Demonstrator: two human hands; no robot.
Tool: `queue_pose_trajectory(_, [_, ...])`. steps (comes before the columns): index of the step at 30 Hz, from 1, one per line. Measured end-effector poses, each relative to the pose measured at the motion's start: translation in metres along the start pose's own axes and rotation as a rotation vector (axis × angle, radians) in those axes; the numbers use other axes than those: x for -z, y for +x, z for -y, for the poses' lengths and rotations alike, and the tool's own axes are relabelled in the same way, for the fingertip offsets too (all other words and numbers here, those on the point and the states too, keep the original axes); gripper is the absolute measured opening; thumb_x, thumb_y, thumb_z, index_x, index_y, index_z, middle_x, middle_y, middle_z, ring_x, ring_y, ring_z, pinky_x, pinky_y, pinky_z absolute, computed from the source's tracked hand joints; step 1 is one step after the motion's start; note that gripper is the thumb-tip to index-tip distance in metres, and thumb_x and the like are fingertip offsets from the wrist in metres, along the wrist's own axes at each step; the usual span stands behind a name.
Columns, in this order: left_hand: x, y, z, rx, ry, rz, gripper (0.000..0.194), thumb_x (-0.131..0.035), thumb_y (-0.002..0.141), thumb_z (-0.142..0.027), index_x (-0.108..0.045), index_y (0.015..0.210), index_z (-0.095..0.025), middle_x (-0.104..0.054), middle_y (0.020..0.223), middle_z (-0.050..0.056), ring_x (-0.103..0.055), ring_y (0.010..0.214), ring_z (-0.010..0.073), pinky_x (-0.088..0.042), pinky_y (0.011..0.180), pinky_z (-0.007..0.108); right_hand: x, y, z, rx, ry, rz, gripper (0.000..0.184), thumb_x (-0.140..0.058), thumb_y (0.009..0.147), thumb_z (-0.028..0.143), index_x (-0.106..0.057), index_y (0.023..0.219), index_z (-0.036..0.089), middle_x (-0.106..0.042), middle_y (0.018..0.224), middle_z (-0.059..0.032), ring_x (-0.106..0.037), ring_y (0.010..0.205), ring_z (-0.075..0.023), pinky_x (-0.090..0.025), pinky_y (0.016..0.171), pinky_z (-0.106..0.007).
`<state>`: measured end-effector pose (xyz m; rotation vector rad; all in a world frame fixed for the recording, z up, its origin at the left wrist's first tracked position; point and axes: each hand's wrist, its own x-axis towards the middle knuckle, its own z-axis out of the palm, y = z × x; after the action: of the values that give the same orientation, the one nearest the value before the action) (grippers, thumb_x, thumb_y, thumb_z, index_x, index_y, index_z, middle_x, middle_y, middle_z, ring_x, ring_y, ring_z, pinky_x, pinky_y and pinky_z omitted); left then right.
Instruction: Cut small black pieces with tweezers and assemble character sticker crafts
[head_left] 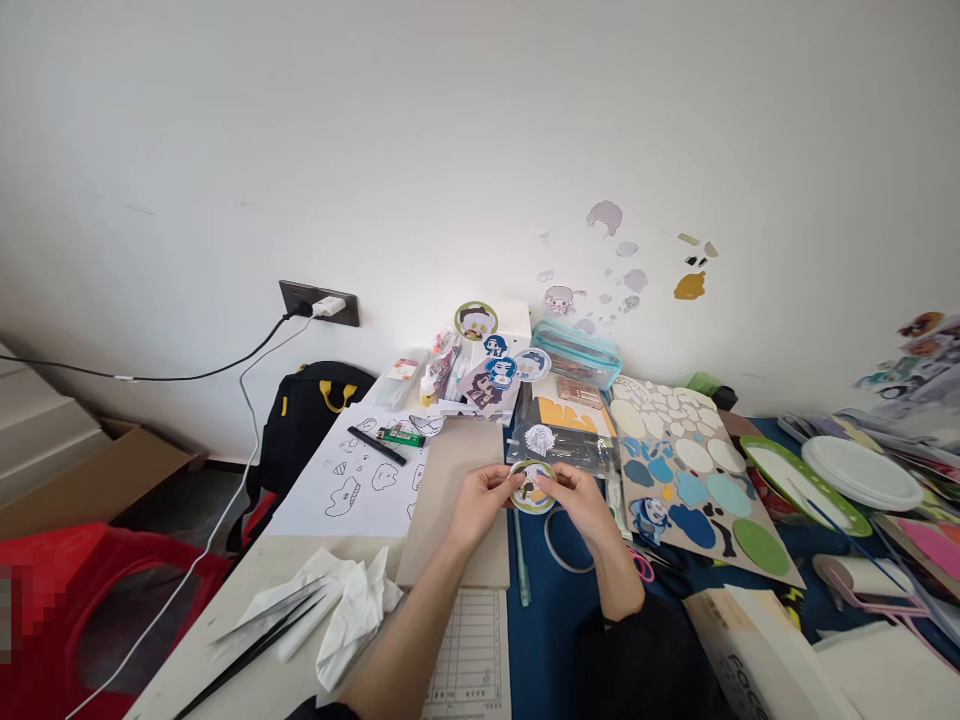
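A round paper cutout (533, 502) with a green-and-white rim and a cartoon figure is held up over the middle of the desk. My left hand (483, 499) pinches its left edge, the thumb lying on the front. On the opposite edge, my right hand (582, 497) grips it the same way. Beneath the left forearm lies a grey board (459, 460). Below the cutout, a teal pen (521, 565) and a roll of tape (555, 553) rest on the dark blue mat. Pink-handled scissors (643, 565) are partly hidden by my right wrist.
At left lie tweezers (247, 645), crumpled tissue (352, 620) and a drawing sheet (315, 500) with a black marker (376, 446). Cut coloured shapes cover a board (701, 470) at right. A tissue box (739, 650) stands at front right. Cartoon cutouts (499, 372) lean behind.
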<state>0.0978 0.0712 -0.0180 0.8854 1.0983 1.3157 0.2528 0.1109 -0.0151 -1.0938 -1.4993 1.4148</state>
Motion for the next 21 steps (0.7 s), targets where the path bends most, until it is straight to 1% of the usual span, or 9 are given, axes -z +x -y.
queue_pose_trajectory(2, [0.0, 0.0, 0.0, -0.009, 0.006, -0.005, 0.038, -0.075, 0.059, -0.046, -0.068, 0.077, -0.012, -0.069, 0.068, 0.004, -0.061, 0.062, 0.0153, -0.046, 0.058, 0.023, 0.002, -0.001, 0.001, 0.021, -0.022, 0.002, 0.034, -0.072, 0.066, 0.048, -0.06, 0.067, 0.016, -0.062, 0.062, -0.0009, -0.057, 0.06, -0.0151, -0.043, 0.059, -0.026])
queue_pose_trajectory(4, [0.0, 0.0, 0.0, -0.023, 0.007, -0.012, 0.038, -0.074, 0.061, -0.045, -0.067, 0.079, -0.013, -0.068, 0.068, 0.003, -0.06, 0.061, 0.0143, -0.045, 0.057, 0.022, 0.002, -0.001, 0.001, 0.044, -0.045, 0.0, 0.034, -0.071, 0.068, 0.048, -0.058, 0.065, 0.016, -0.061, 0.061, -0.0004, -0.056, 0.058, -0.0144, -0.043, 0.058, -0.025])
queue_pose_trajectory(7, [0.0, 0.0, 0.001, -0.037, 0.0, -0.019, 0.039, -0.072, 0.063, -0.047, -0.065, 0.083, -0.013, -0.067, 0.064, 0.001, -0.059, 0.057, 0.0134, -0.044, 0.054, 0.022, 0.0, -0.001, 0.0, 0.076, -0.088, 0.013, 0.033, -0.069, 0.07, 0.048, -0.059, 0.069, 0.016, -0.064, 0.064, -0.0019, -0.058, 0.06, -0.0156, -0.044, 0.058, -0.026])
queue_pose_trajectory(10, [0.001, 0.001, 0.002, -0.054, -0.016, -0.018, 0.038, -0.072, 0.063, -0.047, -0.064, 0.078, -0.013, -0.065, 0.06, 0.002, -0.057, 0.054, 0.0132, -0.043, 0.052, 0.023, -0.001, -0.002, 0.003, 0.125, -0.157, 0.032, 0.033, -0.066, 0.072, 0.048, -0.063, 0.076, 0.016, -0.067, 0.067, -0.004, -0.061, 0.063, -0.0192, -0.047, 0.059, -0.029])
queue_pose_trajectory(12, [0.001, 0.001, 0.002, -0.081, -0.036, -0.014, 0.036, -0.072, 0.062, -0.046, -0.064, 0.075, -0.013, -0.067, 0.064, 0.003, -0.059, 0.058, 0.0144, -0.045, 0.056, 0.024, -0.002, -0.004, 0.009, 0.191, -0.227, 0.018, 0.03, -0.065, 0.073, 0.045, -0.066, 0.078, 0.016, -0.067, 0.068, -0.0047, -0.062, 0.066, -0.0212, -0.048, 0.06, -0.031])
queue_pose_trajectory(15, [0.002, 0.001, 0.0, -0.131, -0.084, 0.001, 0.037, -0.076, 0.059, -0.038, -0.064, 0.083, -0.014, -0.07, 0.082, 0.006, -0.064, 0.078, 0.0183, -0.049, 0.073, 0.027, -0.004, -0.012, 0.023, 0.367, -0.348, -0.096, 0.018, -0.064, 0.075, 0.037, -0.067, 0.075, 0.019, -0.067, 0.078, -0.0059, -0.061, 0.078, -0.0234, -0.047, 0.072, -0.036])
queue_pose_trajectory(17, [0.004, 0.002, -0.001, -0.151, -0.121, 0.007, 0.047, -0.078, 0.055, -0.034, -0.062, 0.095, -0.015, -0.069, 0.096, 0.008, -0.063, 0.091, 0.0208, -0.048, 0.083, 0.031, -0.008, -0.02, 0.032, 0.494, -0.408, -0.19, 0.011, -0.061, 0.077, 0.03, -0.067, 0.073, 0.022, -0.066, 0.085, -0.0061, -0.058, 0.088, -0.0244, -0.043, 0.082, -0.04])
queue_pose_trajectory(19, [0.005, 0.003, -0.001, -0.158, -0.152, 0.004, 0.055, -0.079, 0.053, -0.031, -0.059, 0.103, -0.016, -0.067, 0.104, 0.01, -0.061, 0.097, 0.0221, -0.047, 0.087, 0.034, -0.014, -0.029, 0.039, 0.639, -0.484, -0.265, 0.012, -0.058, 0.078, 0.022, -0.068, 0.072, 0.025, -0.067, 0.086, -0.0055, -0.056, 0.092, -0.024, -0.04, 0.086, -0.043])
queue_pose_trajectory(21, [0.006, 0.004, -0.001, -0.16, -0.173, -0.006, 0.054, -0.078, 0.053, -0.028, -0.059, 0.102, -0.016, -0.067, 0.104, 0.01, -0.061, 0.097, 0.022, -0.047, 0.088, 0.034, -0.02, -0.037, 0.044, 0.847, -0.629, -0.323, 0.019, -0.056, 0.079, 0.012, -0.068, 0.076, 0.026, -0.067, 0.084, -0.0045, -0.057, 0.089, -0.0224, -0.042, 0.083, -0.041])
